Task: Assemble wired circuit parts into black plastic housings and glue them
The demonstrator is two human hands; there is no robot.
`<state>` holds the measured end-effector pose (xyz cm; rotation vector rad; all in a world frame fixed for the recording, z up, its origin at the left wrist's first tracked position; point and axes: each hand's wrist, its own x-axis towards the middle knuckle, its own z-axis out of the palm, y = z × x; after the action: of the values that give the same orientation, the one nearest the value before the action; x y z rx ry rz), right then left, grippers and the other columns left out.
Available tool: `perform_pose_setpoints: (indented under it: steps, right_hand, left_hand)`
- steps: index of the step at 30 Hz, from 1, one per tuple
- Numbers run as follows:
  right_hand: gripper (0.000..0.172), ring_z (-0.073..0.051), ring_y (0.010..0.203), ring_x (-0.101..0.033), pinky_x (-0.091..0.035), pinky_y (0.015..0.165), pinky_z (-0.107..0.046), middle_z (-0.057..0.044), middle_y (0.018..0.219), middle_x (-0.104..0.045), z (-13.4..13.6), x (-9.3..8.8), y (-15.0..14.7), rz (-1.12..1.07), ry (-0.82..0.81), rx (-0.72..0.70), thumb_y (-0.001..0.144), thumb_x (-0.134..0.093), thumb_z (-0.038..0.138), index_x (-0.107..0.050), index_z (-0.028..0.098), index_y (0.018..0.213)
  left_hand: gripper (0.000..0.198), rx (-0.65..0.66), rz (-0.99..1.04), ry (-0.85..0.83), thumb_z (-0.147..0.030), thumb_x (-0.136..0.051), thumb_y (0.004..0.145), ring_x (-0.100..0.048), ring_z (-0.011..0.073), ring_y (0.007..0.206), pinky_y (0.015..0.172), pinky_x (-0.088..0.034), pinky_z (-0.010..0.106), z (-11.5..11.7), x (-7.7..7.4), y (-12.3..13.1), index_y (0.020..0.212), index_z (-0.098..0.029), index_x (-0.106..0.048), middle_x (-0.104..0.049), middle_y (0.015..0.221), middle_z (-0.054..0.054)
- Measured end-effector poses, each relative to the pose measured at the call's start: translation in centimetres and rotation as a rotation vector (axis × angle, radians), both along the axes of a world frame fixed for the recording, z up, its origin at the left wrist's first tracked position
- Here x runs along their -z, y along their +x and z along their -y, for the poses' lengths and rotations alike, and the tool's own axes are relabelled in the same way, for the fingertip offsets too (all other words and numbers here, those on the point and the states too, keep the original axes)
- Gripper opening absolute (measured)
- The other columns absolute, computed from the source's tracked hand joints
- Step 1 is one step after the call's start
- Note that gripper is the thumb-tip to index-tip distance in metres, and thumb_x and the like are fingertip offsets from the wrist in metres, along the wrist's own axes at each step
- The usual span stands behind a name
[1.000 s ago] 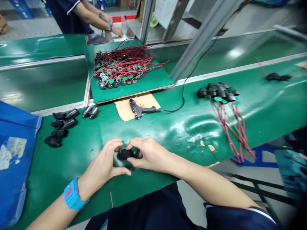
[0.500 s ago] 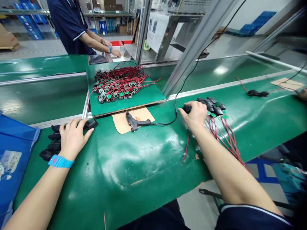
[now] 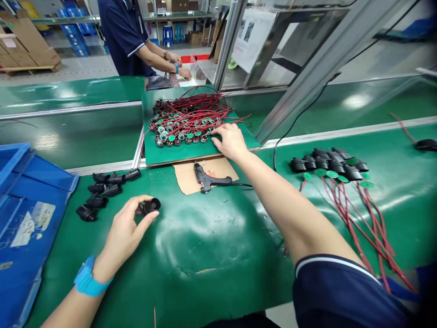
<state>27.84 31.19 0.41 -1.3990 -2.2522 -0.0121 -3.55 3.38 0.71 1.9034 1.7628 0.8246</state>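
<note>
My left hand (image 3: 128, 225) holds a black round housing (image 3: 150, 206) between thumb and fingers, its opening facing right. My right hand (image 3: 229, 140) reaches over the raised green board (image 3: 194, 151), its fingertips at the right end of the front row of small round parts (image 3: 204, 138) with red wires; whether it grips one is unclear. Several black housings (image 3: 112, 190) lie at the left. A glue gun (image 3: 211, 180) rests on cardboard (image 3: 184, 181) below the board. At the right, more black housings (image 3: 321, 159) have green discs and red wires.
A blue bin (image 3: 51, 205) stands at the left edge. A metal post (image 3: 290, 86) rises behind the bench, with a black cable (image 3: 300, 114) beside it. Across the bench, a person (image 3: 126, 38) works at a white box with both hands.
My left hand has lifted a housing off the left group and moved right. My right hand has let go of a housing at the right group and reached to the board. The view has shifted left.
</note>
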Motion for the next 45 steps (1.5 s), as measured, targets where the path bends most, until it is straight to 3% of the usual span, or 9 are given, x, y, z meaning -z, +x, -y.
perform_pose_setpoints:
  steps: [5, 10, 20, 23, 27, 31, 36, 40, 45]
  right_hand:
    - [0.033, -0.041, 0.118, -0.051, -0.041, 0.099, -0.059, -0.020, 0.124, -0.062, 0.4, -0.5, 0.2, 0.024, -0.037, -0.057, 0.093, -0.055, 0.034, -0.067, 0.018, 0.119]
    - [0.032, -0.036, 0.119, -0.054, -0.041, 0.102, -0.052, -0.015, 0.123, -0.066, 1.4, -1.0, -0.8, 0.011, -0.093, -0.170, 0.090, -0.056, 0.031, -0.065, 0.019, 0.118]
    - [0.050, -0.033, 0.110, -0.061, -0.042, 0.098, -0.047, -0.012, 0.121, -0.070, 3.2, -1.0, -4.2, -0.020, -0.173, -0.357, 0.082, -0.075, 0.053, -0.065, 0.022, 0.120]
    - [0.038, -0.033, 0.112, -0.058, -0.041, 0.097, -0.046, -0.011, 0.120, -0.069, 4.0, -1.0, -6.2, 0.023, -0.165, -0.401, 0.087, -0.071, 0.042, -0.067, 0.025, 0.121]
    - [0.013, -0.029, 0.104, -0.059, -0.042, 0.092, -0.040, -0.012, 0.107, -0.070, 5.4, -1.7, -8.9, 0.107, -0.161, -0.459, 0.094, -0.060, 0.028, -0.069, 0.021, 0.100]
    - [0.020, -0.028, 0.088, -0.060, -0.041, 0.086, -0.040, -0.011, 0.093, -0.070, 8.3, -3.6, -10.8, 0.187, -0.147, -0.493, 0.099, -0.047, 0.022, -0.065, 0.017, 0.108]
    - [0.026, -0.031, 0.100, -0.060, -0.043, 0.087, -0.041, -0.014, 0.108, -0.068, 13.6, -5.9, -11.1, 0.229, -0.111, -0.515, 0.093, -0.062, 0.031, -0.065, 0.018, 0.116]
    - [0.017, -0.028, 0.086, -0.060, -0.045, 0.077, -0.041, -0.010, 0.089, -0.069, 17.2, -6.5, -9.2, 0.218, -0.094, -0.492, 0.100, -0.057, 0.032, -0.070, 0.022, 0.098]
    - [0.018, -0.026, 0.085, -0.061, -0.049, 0.077, -0.042, -0.009, 0.091, -0.070, 21.4, -6.1, -5.9, 0.003, -0.130, -0.492, 0.103, -0.054, 0.030, -0.071, 0.026, 0.106]
  left_hand:
    - [0.041, -0.050, 0.503, -0.177, -0.047, -0.064, 0.097, -0.072, 0.0260, 0.106, 0.092, -0.056, 0.039, 2.5, -0.1, 0.6, 0.129, -0.023, -0.058, -0.070, 0.115, 0.010]
    - [0.041, -0.040, 0.589, -0.206, -0.047, -0.068, 0.095, -0.072, 0.0260, 0.105, 0.092, -0.055, 0.039, 2.6, 0.4, 1.1, 0.126, -0.021, -0.058, -0.069, 0.111, 0.010]
    - [0.039, -0.098, 0.767, -0.175, -0.048, -0.070, 0.092, -0.070, 0.0206, 0.097, 0.089, -0.056, 0.037, 2.2, 0.2, 1.5, 0.111, -0.022, -0.049, -0.066, 0.115, 0.009]
    - [0.038, -0.086, 0.764, -0.172, -0.047, -0.069, 0.092, -0.069, 0.0204, 0.098, 0.091, -0.055, 0.038, 2.1, 0.4, 1.4, 0.111, -0.022, -0.048, -0.066, 0.116, 0.010]
    - [0.035, -0.086, 0.775, -0.183, -0.043, -0.070, 0.092, -0.069, 0.0192, 0.098, 0.092, -0.055, 0.038, 2.0, 0.5, 1.2, 0.110, -0.022, -0.048, -0.066, 0.115, 0.009]
    - [0.034, -0.095, 0.817, -0.159, -0.037, -0.071, 0.092, -0.069, 0.0189, 0.103, 0.096, -0.055, 0.039, 1.8, 0.7, 1.1, 0.109, -0.022, -0.046, -0.068, 0.115, 0.009]
    - [0.033, -0.094, 0.768, -0.119, -0.035, -0.072, 0.091, -0.068, 0.0203, 0.109, 0.096, -0.054, 0.037, 1.9, 0.6, 1.2, 0.108, -0.022, -0.047, -0.070, 0.115, 0.009]
    - [0.033, -0.071, 0.716, -0.060, -0.032, -0.074, 0.089, -0.071, 0.0201, 0.103, 0.093, -0.055, 0.036, 2.7, -0.1, 1.7, 0.108, -0.022, -0.049, -0.069, 0.117, 0.010]
    - [0.029, 0.010, 0.563, -0.074, -0.029, -0.071, 0.090, -0.067, 0.0205, 0.098, 0.087, -0.053, 0.034, 3.3, -0.7, 2.4, 0.113, -0.022, -0.055, -0.066, 0.111, 0.007]
